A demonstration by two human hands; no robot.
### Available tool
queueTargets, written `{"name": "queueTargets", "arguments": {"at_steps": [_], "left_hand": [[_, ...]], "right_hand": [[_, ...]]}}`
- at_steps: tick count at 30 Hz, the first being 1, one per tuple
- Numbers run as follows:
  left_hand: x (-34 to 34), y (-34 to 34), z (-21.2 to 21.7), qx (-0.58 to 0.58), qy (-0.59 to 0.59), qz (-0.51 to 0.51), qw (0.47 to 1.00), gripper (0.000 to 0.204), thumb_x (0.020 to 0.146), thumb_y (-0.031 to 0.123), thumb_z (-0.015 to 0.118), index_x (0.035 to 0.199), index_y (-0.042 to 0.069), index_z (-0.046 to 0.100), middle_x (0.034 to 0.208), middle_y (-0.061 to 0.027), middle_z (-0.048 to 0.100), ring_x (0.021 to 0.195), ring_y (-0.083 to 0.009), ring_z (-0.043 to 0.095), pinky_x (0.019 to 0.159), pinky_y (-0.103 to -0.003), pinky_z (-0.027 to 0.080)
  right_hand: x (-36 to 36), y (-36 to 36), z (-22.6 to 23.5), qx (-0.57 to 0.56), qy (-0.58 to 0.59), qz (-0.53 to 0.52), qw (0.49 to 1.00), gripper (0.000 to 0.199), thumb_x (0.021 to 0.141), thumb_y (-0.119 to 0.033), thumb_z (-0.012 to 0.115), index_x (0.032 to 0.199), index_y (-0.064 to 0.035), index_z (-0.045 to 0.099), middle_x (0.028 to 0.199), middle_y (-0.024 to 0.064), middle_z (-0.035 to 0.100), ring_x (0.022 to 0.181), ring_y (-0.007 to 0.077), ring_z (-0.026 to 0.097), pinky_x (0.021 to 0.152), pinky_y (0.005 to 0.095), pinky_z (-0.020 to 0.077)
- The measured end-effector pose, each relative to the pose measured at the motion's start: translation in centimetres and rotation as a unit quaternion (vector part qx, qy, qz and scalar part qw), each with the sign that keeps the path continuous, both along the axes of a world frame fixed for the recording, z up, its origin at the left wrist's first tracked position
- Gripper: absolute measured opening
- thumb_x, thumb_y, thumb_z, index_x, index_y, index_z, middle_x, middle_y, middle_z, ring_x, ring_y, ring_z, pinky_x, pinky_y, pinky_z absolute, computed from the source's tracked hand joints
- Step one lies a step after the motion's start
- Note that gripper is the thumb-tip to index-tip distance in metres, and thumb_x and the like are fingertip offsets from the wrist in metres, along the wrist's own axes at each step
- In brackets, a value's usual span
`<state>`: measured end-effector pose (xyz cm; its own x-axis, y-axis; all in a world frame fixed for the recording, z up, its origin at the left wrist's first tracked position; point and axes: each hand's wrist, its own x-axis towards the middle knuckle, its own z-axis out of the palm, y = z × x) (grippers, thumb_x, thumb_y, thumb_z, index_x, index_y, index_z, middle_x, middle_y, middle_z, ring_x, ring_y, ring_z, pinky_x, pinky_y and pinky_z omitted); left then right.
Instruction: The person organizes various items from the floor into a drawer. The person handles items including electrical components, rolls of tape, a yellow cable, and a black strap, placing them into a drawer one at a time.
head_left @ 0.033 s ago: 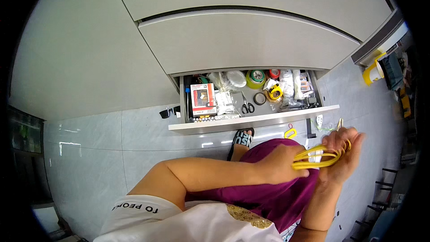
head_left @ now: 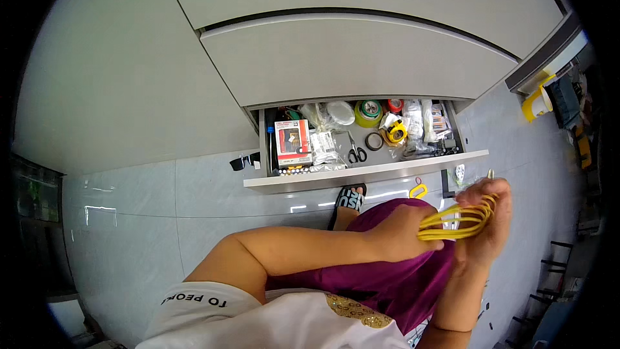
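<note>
A looped bundle of yellow cable (head_left: 452, 235) stretches between my two hands, above my purple-clad knee. My left hand (head_left: 402, 232) is closed around the bundle's left end. At the other end, my right hand (head_left: 489, 223) has its fingers curled over the loops, with the palm turned inward. Something white shows behind the strands, but I cannot make out what it is. The exact grip of the right fingertips is blurred.
Ahead, a pulled-out drawer (head_left: 368, 174) holds scissors (head_left: 356, 154), tape rolls (head_left: 374, 141), a red-and-white box (head_left: 292, 142) and plastic packets. Sunglasses (head_left: 239, 163) and a yellow-framed item (head_left: 418, 191) lie on the tiled floor. A yellow-and-white bucket (head_left: 537, 105) stands far right.
My right hand has shifted slightly left and its fingers have moved over the cable. The loops look more spread. My left hand has hardly moved.
</note>
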<state>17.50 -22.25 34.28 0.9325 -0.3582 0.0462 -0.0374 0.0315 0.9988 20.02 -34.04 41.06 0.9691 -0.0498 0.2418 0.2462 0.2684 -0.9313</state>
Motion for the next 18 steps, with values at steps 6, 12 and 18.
{"name": "queueTargets", "arguments": {"at_steps": [6, 12, 18], "left_hand": [[-2.8, 2.2, 0.2, -0.059, -0.046, -0.008, 0.997, 0.041, 0.065, 0.019, 0.078, 0.091, 0.0, 0.053, 0.084, -0.017, 0.063, 0.08, -0.0307, 0.064, 0.072, -0.037, 0.049], [-5.0, 1.5, -0.8, 0.061, -0.104, -0.078, 0.99, 0.027, 0.071, 0.015, 0.07, 0.091, 0.005, 0.055, 0.082, -0.0147, 0.063, 0.08, -0.0361, 0.061, 0.067, -0.04, 0.049], [-6.0, 1.4, -0.5, 0.068, -0.161, -0.075, 0.982, 0.014, 0.074, 0.015, 0.063, 0.083, 0.004, 0.059, 0.073, -0.0185, 0.062, 0.07, -0.0392, 0.06, 0.062, -0.046, 0.048]], "right_hand": [[-3.9, 1.9, -0.8, 0.075, 0.035, 0.122, 0.989, 0.049, 0.078, -0.046, 0.069, 0.067, -0.0095, 0.038, 0.053, 0.0027, 0.039, 0.045, 0.0142, 0.038, 0.047, 0.0289, 0.0341], [-6.8, 2.1, -0.8, 0.116, 0.004, 0.152, 0.982, 0.045, 0.083, -0.039, 0.065, 0.063, -0.0098, 0.038, 0.048, 0.0014, 0.038, 0.038, 0.0116, 0.033, 0.04, 0.0287, 0.028], [-8.9, 1.7, -0.1, 0.097, -0.011, 0.149, 0.984, 0.045, 0.086, -0.037, 0.063, 0.06, -0.0099, 0.038, 0.047, 0.002, 0.039, 0.037, 0.0129, 0.034, 0.039, 0.0294, 0.0281]]}}
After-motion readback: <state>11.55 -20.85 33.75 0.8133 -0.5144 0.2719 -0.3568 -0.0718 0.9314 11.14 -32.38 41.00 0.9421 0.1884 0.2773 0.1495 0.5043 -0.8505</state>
